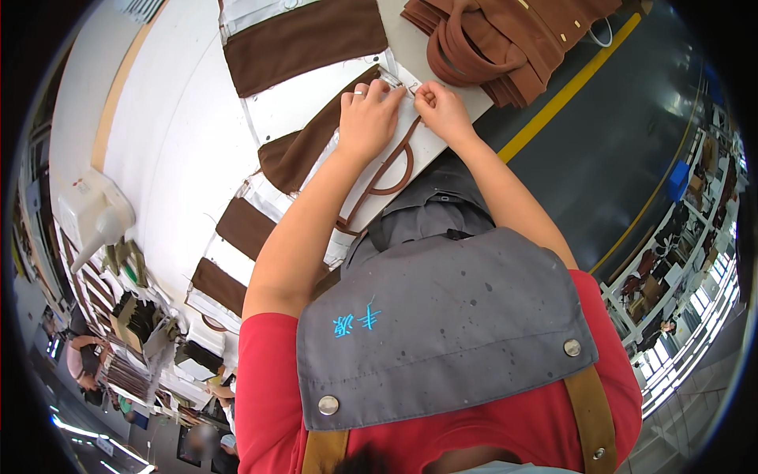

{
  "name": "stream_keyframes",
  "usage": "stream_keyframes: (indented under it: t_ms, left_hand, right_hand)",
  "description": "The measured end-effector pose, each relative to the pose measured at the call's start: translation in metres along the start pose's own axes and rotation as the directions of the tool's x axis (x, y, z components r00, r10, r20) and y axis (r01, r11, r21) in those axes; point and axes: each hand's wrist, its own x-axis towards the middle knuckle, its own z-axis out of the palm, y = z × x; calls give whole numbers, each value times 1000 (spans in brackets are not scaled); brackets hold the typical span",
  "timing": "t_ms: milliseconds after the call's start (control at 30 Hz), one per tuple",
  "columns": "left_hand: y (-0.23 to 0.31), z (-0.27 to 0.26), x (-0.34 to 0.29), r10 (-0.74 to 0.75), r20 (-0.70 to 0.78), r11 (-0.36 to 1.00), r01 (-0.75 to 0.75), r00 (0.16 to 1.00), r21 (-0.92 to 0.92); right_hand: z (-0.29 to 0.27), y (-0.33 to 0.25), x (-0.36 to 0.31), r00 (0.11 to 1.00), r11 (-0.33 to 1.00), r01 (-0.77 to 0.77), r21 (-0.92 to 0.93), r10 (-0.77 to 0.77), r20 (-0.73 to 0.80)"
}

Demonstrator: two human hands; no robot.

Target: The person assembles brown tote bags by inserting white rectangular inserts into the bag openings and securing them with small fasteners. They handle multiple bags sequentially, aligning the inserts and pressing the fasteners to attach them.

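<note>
Best to steady the handled panel (pixel 400 133) flat near the edge of the tabletop (pixel 189 118) with the left hand (pixel 369 122), its grip unclear, while the right hand (pixel 444 114) pinches its fingers closed, contents indistinct.

Brown panels (pixel 300 152): matt cloth, rough and thready at the edges; handle (pixel 407 170) smooth, leather-like, and stacked bags (pixel 545 35) likewise, low sheen, with bright gold-toned metal fittings (pixel 564 37). Worktop (pixel 181 110) white, smooth, material unclear; floor (pixel 588 150) hard, dark, semi-gloss. Apron (pixel 466 316) matt woven cloth, dark-spotted, its snaps (pixel 328 405) shiny metal; shirt (pixel 268 355) soft matt cloth, ring (pixel 360 93) polished metal.
</note>
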Motion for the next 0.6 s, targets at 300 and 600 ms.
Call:
stream_keyframes:
  t_ms: [300,600]
  left_hand:
    - [-9,-1,28,67,195,997,-57,979,-57]
    - [-14,-5,37,121,339,993,-117,933,-32]
  right_hand:
    - [2,5,-5,975,954,207,-219,-220,-34]
    - [12,4,-5,966,904,191,-381,-241,-89]
